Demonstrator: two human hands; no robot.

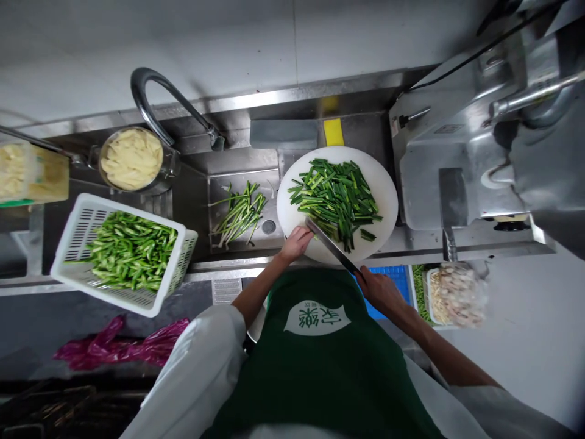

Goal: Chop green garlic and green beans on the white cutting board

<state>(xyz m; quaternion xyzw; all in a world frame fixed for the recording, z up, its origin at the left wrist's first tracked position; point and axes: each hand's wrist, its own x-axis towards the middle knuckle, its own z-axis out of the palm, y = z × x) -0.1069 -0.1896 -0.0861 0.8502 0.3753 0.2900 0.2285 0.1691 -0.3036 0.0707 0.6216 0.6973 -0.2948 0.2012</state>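
A round white cutting board lies over the sink edge with a heap of cut green stalks on it. My right hand is closed round the handle of a cleaver, whose blade slants up-left onto the board's near edge. My left hand rests at the board's near-left rim beside the blade tip, fingers curled; what they hold, if anything, is hidden. My green apron fills the lower middle.
Uncut green stalks lie in the steel sink. A white basket of cut greens sits left, near a pot of pale strips and a faucet. A steel slicing machine and a second cleaver stand right.
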